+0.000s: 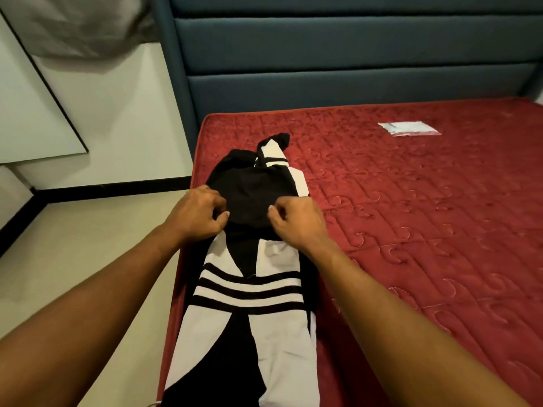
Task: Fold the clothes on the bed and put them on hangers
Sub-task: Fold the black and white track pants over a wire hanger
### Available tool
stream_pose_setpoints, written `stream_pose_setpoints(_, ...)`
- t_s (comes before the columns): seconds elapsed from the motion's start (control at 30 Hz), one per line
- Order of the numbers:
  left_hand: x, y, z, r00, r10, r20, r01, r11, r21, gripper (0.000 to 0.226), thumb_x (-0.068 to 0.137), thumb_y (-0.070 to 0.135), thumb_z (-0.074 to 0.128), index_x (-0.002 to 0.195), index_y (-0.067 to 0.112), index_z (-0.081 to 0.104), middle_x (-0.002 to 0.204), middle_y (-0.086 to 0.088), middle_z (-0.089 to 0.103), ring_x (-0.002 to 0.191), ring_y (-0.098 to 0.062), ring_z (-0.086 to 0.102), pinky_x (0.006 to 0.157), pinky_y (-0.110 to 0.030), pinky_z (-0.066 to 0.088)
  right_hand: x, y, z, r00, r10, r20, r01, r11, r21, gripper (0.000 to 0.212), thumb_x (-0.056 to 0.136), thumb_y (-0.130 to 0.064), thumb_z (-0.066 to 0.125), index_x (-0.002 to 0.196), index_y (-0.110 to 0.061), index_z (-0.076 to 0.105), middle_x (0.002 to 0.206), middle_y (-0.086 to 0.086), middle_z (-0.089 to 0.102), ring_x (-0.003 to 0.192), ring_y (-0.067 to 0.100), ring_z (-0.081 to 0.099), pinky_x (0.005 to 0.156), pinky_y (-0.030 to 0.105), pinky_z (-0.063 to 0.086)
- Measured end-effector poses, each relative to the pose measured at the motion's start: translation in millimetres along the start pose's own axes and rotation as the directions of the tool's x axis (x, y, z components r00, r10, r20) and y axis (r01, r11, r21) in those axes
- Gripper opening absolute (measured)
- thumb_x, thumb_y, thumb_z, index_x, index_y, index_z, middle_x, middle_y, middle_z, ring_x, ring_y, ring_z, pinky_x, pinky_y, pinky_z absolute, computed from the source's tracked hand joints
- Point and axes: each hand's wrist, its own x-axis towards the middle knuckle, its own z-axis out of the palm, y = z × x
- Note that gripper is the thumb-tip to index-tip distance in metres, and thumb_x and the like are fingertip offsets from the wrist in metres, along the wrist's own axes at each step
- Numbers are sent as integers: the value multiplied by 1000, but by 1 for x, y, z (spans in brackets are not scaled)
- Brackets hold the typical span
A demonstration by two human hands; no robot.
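Because the black-and-white garment point(249, 289) lies lengthwise along the left edge of the red mattress point(411, 230), nearest the person, both hands reach its middle easily. The left hand point(195, 215) and right hand point(296, 221) each pinch the black fabric with curled fingers, probably gathering a crosswise fold; the grip itself is partly hidden. Farther off, a flat plastic packet point(410, 128) lies before the blue headboard point(323, 54).
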Motion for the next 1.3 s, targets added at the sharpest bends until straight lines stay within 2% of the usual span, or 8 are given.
stream_pose_setpoints(0.1,18,13,-1,995,16,99,-17,1000,4,20,92,42,61,84,28,73,78,7,66,80,-15,61,70,-31,49,15,34,0,998,-62,30,65,993,-95,30,96,-47,52,102,-24,69,97,-1,70,92,23,65,77,36,53)
stream_pose_setpoints(0.23,59,22,14,983,-64,171,46,993,107,36,94,49,58,70,24,68,70,5,65,69,-19,63,59,-29,44,39,71,12,908,58,416,-60,998,-7,57,100,-60,48,70,-18,72,62,-5,64,65,15,65,66,35,53)
stream_pose_setpoints(0.43,118,19,46,926,-90,367,78,996,46,44,82,59,72,118,35,70,115,4,70,106,-21,67,92,-38,55,131,89,37,987,146,63,-145,989,-22,29,88,-33,62,73,-10,70,62,3,63,66,25,64,60,30,41)
stream_pose_setpoints(0.73,125,12,81,882,-78,465,18,991,133,59,84,60,72,136,33,61,135,-12,52,122,-36,55,105,-42,47,256,87,116,889,381,252,-379,923,-60,57,93,-47,63,124,0,60,128,28,63,120,45,59,95,45,49)
stream_pose_setpoints(0.97,131,16,89,860,-82,504,-2,986,165,61,87,61,68,137,27,62,138,-10,50,125,-33,52,107,-38,42,253,83,95,882,415,-222,-348,893,287,28,95,-30,56,100,-8,72,100,14,74,98,34,67,88,40,50)
stream_pose_setpoints(1.17,101,22,60,926,-143,350,234,944,-233,43,92,25,67,135,25,65,135,-8,60,126,-28,57,110,-37,45,177,29,7,909,411,-70,-90,358,930,23,75,-15,56,59,-26,45,63,-11,39,63,7,34,57,29,30)
stream_pose_setpoints(1.23,76,29,53,922,-382,63,360,787,-501,28,92,12,60,112,21,77,110,-3,74,101,-18,70,95,-33,54,124,18,-16,947,319,23,-51,82,995,21,68,-16,60,57,-26,45,62,-8,36,64,11,27,57,32,23)
stream_pose_setpoints(1.3,49,47,38,736,-670,94,433,359,-827,23,99,14,53,92,17,75,80,-5,74,66,-14,69,70,-32,59,70,17,-34,965,239,109,-103,-35,994,18,57,-29,69,54,-24,52,59,-6,40,60,13,29,56,34,23)
